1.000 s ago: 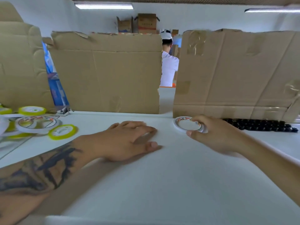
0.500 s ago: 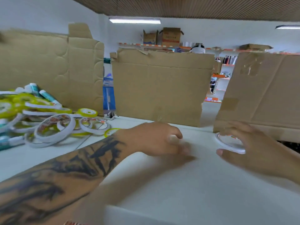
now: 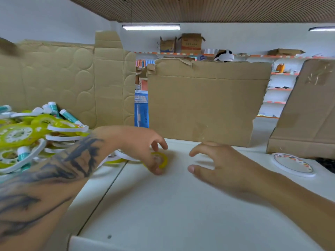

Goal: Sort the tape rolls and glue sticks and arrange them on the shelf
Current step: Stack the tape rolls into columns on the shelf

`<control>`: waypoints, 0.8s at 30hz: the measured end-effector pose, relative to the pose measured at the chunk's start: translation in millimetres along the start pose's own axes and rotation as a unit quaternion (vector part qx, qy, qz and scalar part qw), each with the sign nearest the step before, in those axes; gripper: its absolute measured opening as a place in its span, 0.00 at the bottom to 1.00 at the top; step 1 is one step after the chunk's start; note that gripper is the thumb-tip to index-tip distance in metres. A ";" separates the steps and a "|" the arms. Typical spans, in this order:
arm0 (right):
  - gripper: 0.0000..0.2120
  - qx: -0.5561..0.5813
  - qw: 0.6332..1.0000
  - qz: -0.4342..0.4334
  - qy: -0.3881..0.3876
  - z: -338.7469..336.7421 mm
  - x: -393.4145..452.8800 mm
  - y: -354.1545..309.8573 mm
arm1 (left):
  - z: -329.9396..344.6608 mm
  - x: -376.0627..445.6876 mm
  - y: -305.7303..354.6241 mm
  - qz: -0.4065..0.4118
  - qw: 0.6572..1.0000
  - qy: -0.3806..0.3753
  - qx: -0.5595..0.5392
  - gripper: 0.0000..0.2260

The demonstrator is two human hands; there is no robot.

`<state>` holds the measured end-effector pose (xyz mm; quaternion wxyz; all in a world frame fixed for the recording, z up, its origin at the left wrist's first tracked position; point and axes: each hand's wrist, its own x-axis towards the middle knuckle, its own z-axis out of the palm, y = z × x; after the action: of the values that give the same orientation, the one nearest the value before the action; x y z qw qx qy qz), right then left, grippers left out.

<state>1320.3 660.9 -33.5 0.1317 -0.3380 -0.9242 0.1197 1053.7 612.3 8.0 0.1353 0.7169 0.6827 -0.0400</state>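
Now | left hand (image 3: 139,149) fingers pinch yellow tape roll (image 3: 161,160) | right hand (image 3: 223,167) hovers, loosely spread

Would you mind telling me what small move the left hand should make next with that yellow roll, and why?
Probably lift the yellow tape roll clear. The left hand already pinches it on the white shelf, beside the mixed pile. The right hand hovers open and holds nothing.
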 end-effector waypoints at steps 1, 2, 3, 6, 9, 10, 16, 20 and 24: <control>0.21 0.011 1.000 -0.002 0.006 3.6 -2.7 2.2 | 3.4 0.2 -2.9 0.004 1.000 0.009 -0.006 0.34; 0.21 0.018 1.000 -0.004 0.010 5.9 -5.7 4.1 | 6.0 -0.7 -4.8 0.010 1.000 0.022 -0.012 0.32; 0.21 0.023 1.000 -0.004 0.016 7.2 -8.7 5.5 | 7.5 -1.6 -5.7 0.017 0.999 0.033 -0.017 0.31; 0.19 0.041 0.998 -0.001 0.038 7.5 -13.5 4.5 | 10.9 -4.3 -2.2 0.034 0.996 0.068 -0.035 0.31; 0.18 0.060 0.997 -0.014 0.053 11.2 -13.3 -2.0 | 13.4 -5.0 8.7 0.065 0.989 0.114 -0.063 0.34; 0.18 0.060 0.996 -0.023 0.062 12.9 -12.6 -3.3 | 14.2 -5.7 12.9 0.078 0.986 0.123 -0.081 0.35; 0.15 0.079 0.988 -0.080 0.106 17.0 -10.2 -4.2 | 22.3 -7.2 37.6 0.143 0.969 0.128 -0.157 0.41; 0.08 0.100 0.982 -0.095 0.126 16.2 -10.6 0.2 | 28.1 -6.7 48.7 0.155 0.959 0.154 -0.180 0.41; 0.07 0.120 0.985 -0.071 0.099 11.1 -13.5 4.1 | 30.9 -7.1 49.2 0.148 0.961 0.168 -0.162 0.37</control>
<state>1329.0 653.6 -47.3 0.2705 -0.2636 -0.9071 0.1860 1105.8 596.2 -13.2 0.1371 0.7749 0.5793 0.2125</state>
